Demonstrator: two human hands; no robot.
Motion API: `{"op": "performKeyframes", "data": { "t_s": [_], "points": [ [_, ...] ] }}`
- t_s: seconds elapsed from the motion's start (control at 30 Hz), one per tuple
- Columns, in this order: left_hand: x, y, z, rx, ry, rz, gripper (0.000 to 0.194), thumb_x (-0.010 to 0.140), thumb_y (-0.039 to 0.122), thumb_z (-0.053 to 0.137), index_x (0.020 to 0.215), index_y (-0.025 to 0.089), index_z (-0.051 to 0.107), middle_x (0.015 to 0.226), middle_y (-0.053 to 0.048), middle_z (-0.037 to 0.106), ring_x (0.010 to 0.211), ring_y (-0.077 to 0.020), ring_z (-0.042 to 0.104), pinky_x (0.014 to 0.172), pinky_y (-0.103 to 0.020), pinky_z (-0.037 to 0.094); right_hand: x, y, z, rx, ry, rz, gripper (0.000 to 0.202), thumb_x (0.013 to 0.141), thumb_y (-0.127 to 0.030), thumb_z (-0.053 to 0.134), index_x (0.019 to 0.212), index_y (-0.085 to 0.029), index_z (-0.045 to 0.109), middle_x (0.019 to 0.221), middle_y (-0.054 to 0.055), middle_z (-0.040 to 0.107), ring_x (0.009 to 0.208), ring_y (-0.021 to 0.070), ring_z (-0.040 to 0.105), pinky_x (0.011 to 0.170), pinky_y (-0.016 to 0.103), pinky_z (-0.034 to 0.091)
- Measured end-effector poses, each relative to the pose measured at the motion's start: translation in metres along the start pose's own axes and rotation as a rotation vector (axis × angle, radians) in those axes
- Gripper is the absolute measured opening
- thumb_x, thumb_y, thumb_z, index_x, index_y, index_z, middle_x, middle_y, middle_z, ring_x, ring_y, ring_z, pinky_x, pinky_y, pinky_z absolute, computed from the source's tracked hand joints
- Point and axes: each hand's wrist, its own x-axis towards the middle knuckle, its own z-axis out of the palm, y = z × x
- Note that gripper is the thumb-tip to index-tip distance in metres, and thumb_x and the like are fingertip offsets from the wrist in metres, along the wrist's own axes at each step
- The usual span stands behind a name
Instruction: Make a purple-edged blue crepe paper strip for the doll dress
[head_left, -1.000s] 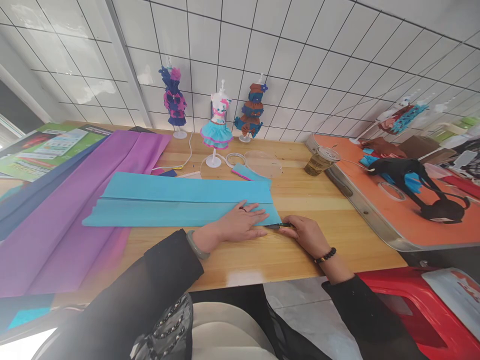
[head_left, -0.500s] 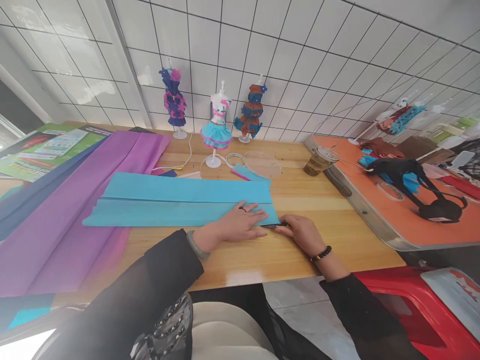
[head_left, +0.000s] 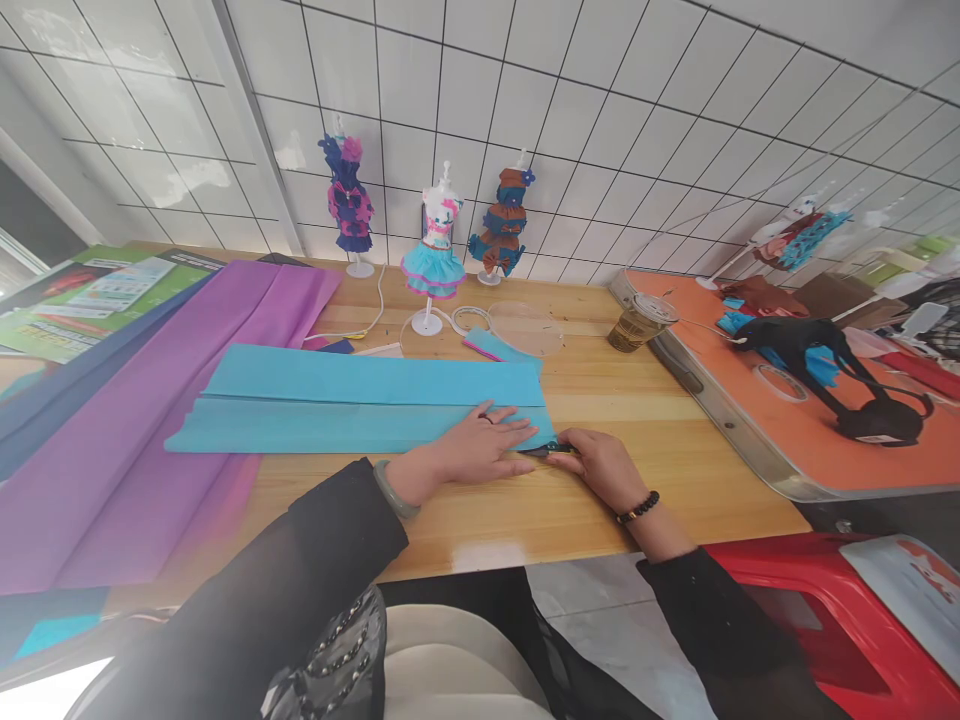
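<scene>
A long folded sheet of light blue crepe paper [head_left: 337, 400] lies across the wooden table. My left hand [head_left: 484, 445] rests flat on its right part, fingers stretched out and pointing right. At the paper's near right corner, my right hand [head_left: 600, 460] is closed around dark scissors [head_left: 544, 450], whose blades point left along the paper's lower edge. The fingers cover the handles, so how far the blades are apart is hard to see. Behind the paper, a small dress form [head_left: 433, 245] wears a blue and pink ruffled skirt.
Purple sheets [head_left: 157, 410] spread at the left over a green package [head_left: 90, 300]. Two more dressed forms, one purple [head_left: 350, 200], one brown and blue [head_left: 502, 225], stand by the tiled wall. A lidded cup [head_left: 637, 322] stands near the orange table [head_left: 750, 400]. A red stool [head_left: 810, 600] is below right.
My right hand and the scissors have shifted very slightly left at the paper's corner. My left hand and the paper stay where they were.
</scene>
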Motion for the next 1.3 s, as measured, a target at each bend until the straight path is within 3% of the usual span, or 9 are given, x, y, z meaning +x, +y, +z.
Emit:
{"op": "performKeyframes", "data": {
  "t_s": [0.17,0.33,0.43,1.3],
  "points": [
    [0.0,0.0,-0.001,-0.014,-0.001,0.001,0.063,0.085,0.06,0.015,0.137,0.026,0.023,0.142,0.0,0.029,0.133,-0.0215,0.015,0.107,-0.042,0.003,-0.001,-0.002,0.0,0.031,0.0,0.019,0.039,0.081,-0.055,0.042,0.081,-0.019,0.057,0.071,0.006,0.066,0.065,0.019,0.063,0.059,0.028,0.045],
    [0.0,0.0,-0.001,-0.008,-0.003,0.001,0.063,0.085,0.06,0.016,0.138,0.026,0.022,0.142,-0.001,0.028,0.133,-0.0215,0.015,0.107,-0.043,0.004,-0.001,-0.003,0.002,0.097,0.041,0.094,0.047,0.078,-0.057,0.046,0.104,-0.018,0.048,0.081,0.008,0.068,0.063,0.0201,0.064,0.055,0.028,0.046],
    [0.0,0.0,-0.001,-0.01,-0.015,0.002,0.063,0.085,0.06,0.017,0.138,0.026,0.021,0.142,-0.001,0.028,0.133,-0.0215,0.014,0.107,-0.042,0.004,0.001,-0.005,0.003,0.08,0.035,0.105,0.052,0.077,-0.058,0.047,0.11,-0.018,0.044,0.076,0.007,0.067,0.06,0.0203,0.064,0.051,0.028,0.044],
    [0.0,0.001,0.0,-0.028,0.01,-0.01,0.065,0.084,0.061,0.018,0.137,0.024,0.022,0.142,-0.002,0.029,0.133,-0.0219,0.016,0.107,-0.042,0.001,0.005,-0.013,0.007,0.053,0.014,0.095,0.052,0.077,-0.06,0.045,0.107,-0.017,0.048,0.073,0.007,0.066,0.065,0.0211,0.064,0.054,0.027,0.044]
  ]
}}
